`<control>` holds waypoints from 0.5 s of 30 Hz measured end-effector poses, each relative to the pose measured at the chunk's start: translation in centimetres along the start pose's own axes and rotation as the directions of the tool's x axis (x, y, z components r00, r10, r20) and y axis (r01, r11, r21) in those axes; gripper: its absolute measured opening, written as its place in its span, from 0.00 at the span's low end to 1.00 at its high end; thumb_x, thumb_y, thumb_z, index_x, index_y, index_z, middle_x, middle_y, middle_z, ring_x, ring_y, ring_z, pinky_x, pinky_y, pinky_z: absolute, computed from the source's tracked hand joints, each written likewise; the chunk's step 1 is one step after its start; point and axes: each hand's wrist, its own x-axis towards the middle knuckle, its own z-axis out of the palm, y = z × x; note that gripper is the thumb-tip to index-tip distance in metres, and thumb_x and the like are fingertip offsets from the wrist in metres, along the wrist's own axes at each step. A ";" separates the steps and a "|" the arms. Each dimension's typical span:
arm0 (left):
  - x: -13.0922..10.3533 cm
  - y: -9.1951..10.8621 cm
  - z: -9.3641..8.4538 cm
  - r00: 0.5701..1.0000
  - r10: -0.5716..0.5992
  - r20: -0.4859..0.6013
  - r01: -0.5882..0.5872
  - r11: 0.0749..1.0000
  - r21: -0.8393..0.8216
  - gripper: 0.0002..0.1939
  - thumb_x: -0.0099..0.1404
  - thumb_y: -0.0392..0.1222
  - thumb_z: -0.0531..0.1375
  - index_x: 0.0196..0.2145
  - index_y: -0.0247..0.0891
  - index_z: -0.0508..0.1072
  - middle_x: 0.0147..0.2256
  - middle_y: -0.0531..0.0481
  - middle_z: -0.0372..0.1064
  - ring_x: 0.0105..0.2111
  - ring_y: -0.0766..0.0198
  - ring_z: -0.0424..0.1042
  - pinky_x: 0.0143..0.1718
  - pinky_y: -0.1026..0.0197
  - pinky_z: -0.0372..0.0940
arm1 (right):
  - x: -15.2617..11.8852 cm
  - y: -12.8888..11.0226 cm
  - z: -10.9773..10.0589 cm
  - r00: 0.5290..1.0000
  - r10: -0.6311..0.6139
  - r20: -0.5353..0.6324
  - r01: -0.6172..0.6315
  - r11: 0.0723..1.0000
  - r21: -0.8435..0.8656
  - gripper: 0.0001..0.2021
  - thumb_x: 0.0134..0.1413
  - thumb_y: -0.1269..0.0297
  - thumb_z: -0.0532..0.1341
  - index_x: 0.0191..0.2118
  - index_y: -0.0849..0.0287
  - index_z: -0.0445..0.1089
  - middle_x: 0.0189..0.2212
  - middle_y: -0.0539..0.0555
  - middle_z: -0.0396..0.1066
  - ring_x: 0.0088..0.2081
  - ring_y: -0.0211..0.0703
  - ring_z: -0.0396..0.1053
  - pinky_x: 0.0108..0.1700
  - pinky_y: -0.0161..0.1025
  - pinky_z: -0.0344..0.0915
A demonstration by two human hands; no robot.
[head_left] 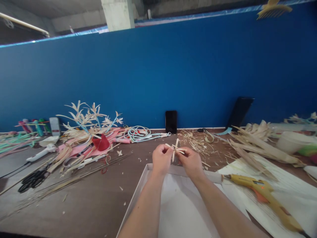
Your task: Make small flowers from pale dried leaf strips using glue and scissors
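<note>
Between my two hands is a small flower of pale dried husk strips point(176, 149), its narrow petals spreading outward. My left hand point(162, 158) pinches it from the left with thumb and forefinger. From the right, my right hand point(191, 162) grips a petal on the other side. Both hands are above the far edge of a shallow white box lid point(183, 205), and my forearms cross over it. To the right of the lid, a yellow hot glue gun point(264, 191) lies on white paper point(294, 185).
Husk flowers on blue stems point(94, 115) rise from a red holder point(101, 142) at left. Black scissors point(33, 180) lie at front left. A coiled cord point(141, 134) and a phone point(171, 121) are by the blue partition point(158, 72). Dried husks point(267, 145) are piled at right.
</note>
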 end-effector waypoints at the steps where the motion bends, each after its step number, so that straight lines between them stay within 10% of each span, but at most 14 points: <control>1: 0.0 0.0 0.0 1.000 0.011 -0.005 -0.011 1.000 0.011 0.12 0.53 0.46 0.58 0.20 0.35 0.68 0.19 0.56 0.61 0.20 0.71 0.59 0.23 0.68 0.54 | 0.0 0.1 0.0 1.000 0.007 -0.001 -0.007 1.000 0.017 0.14 0.40 0.55 0.63 0.30 0.60 0.72 0.16 0.49 0.66 0.18 0.37 0.61 0.22 0.33 0.57; 15: 0.1 0.1 -0.1 0.999 0.041 -0.020 -0.041 0.999 0.009 0.14 0.55 0.50 0.58 0.25 0.34 0.72 0.22 0.53 0.66 0.23 0.70 0.61 0.26 0.68 0.56 | -0.1 -0.4 0.0 0.999 0.049 -0.009 -0.049 0.997 0.051 0.14 0.42 0.55 0.62 0.32 0.60 0.72 0.18 0.49 0.67 0.18 0.35 0.59 0.20 0.33 0.54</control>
